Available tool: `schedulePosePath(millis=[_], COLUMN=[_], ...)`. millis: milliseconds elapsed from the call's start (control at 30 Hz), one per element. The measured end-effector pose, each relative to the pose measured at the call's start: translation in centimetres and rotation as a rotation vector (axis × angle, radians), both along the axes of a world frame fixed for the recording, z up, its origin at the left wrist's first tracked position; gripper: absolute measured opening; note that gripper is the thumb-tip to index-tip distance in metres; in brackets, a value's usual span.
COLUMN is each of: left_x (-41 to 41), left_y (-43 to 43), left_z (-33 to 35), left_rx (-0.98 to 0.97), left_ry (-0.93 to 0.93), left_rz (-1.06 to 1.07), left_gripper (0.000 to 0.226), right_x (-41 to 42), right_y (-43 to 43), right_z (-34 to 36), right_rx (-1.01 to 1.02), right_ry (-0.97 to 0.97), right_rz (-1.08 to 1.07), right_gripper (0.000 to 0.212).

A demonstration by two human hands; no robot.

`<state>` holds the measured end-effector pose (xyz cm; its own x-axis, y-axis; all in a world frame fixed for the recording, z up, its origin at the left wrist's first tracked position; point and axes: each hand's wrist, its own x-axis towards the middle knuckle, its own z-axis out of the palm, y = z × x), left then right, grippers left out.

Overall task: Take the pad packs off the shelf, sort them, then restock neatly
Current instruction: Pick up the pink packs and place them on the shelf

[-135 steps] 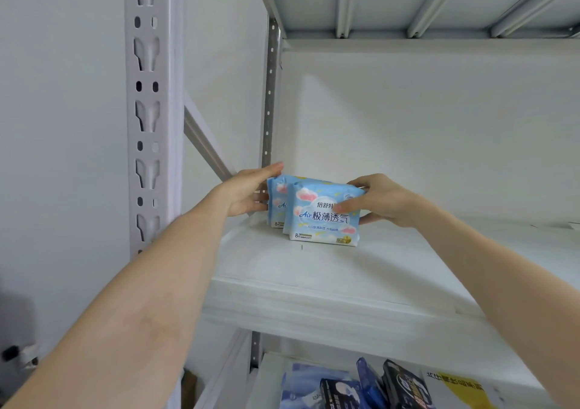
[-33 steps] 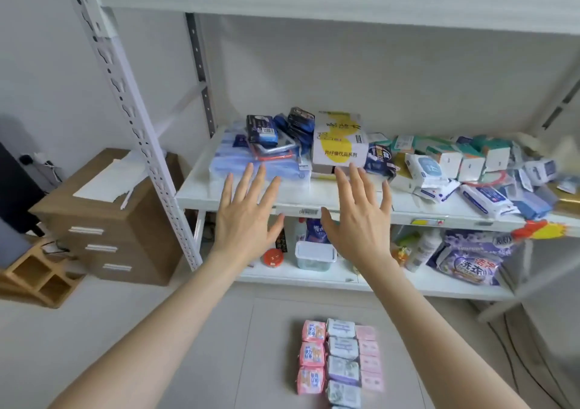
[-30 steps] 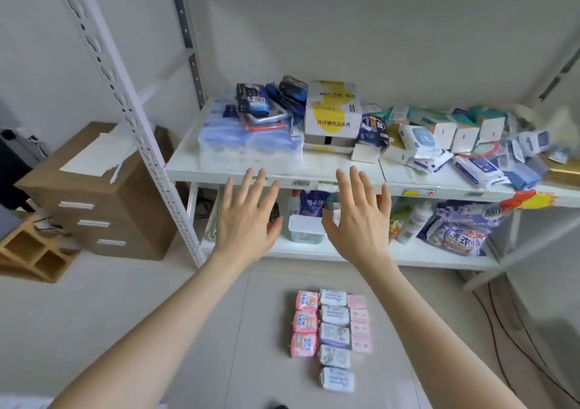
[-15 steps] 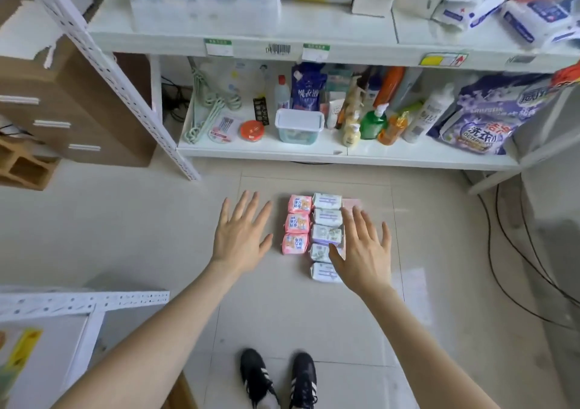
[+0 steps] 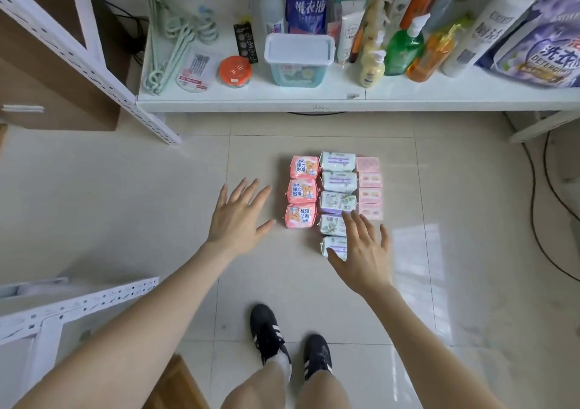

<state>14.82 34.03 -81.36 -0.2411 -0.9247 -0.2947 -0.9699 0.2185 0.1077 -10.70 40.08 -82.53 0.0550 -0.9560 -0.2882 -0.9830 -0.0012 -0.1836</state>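
Three colour-sorted columns of soft plastic-wrapped pad packs point(image 5: 337, 179) are lying on the pale tiled floor point(image 5: 157, 189); the left hand point(image 5: 238, 220) and right hand point(image 5: 364, 255) are hovering over them, fingers spread wide, holding nothing. Sorting looks done; restocking these is remaining.

We seem to be in a small shop's stockroom. Beyond our fingertips point(image 5: 252, 184), a white slotted-steel rack point(image 5: 103, 76) carries a low shelf point(image 5: 408, 102) crowded with detergent pouches point(image 5: 539, 50), pump bottles point(image 5: 400, 50) and hangers point(image 5: 175, 38) — pale tiled floor point(image 5: 125, 204) lies beneath them.
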Motion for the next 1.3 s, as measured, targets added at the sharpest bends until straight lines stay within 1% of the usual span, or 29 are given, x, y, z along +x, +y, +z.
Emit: schedulePosePath(millis=[200,433,567,667,800,933,1167,1233,1300], left_x=[0.4,0.0,-0.1,-0.3,-0.7,-1.1,-0.9,-1.0,-1.2], left_y=[-5.3,-9.7,-11.7,-13.2,-15.0,-15.3,-15.8,-16.1,-16.1], left_z=[-10.9,-26.3,-33.1,-36.8,-40.6,-43.0,-44.9,-45.1,-45.2], left_rx=[0.093,0.229,0.223,0.202,0.207,0.207,0.203,0.212,0.206], left_ry=[0.084,0.211,0.283,0.363,0.418,0.489,0.516,0.518,0.524], left_rz=[-0.039,-0.082,-0.090,-0.053,-0.070,-0.055,-0.053,-0.054,-0.057], left_gripper=[0.076,0.084,0.086,0.087,0.084,0.081,0.093,0.098,0.101], right_x=[0.5,0.3,1.0,1.6,1.9,2.0,2.0,2.0,1.9], right_y=[-2.9,-5.7,-7.0,-7.6,-8.0,-8.0,-9.1,-9.4,-9.6], right_z=[-11.5,-25.9,-32.1,-35.6,-38.9,-40.5,-41.3,-41.3,-41.4], right_rx=[0.037,0.119,0.076,0.016,-0.046,-0.100,-0.096,-0.101,-0.126], right_ry=[-0.097,-0.168,-0.201,-0.231,-0.251,-0.230,-0.163,-0.128,-0.109], right_rz=[-0.026,0.036,0.078,0.089,0.107,0.140,0.158,0.172,0.168], right_gripper=[0.085,0.089,0.093,0.094,0.095,0.096,0.106,0.105,0.099])
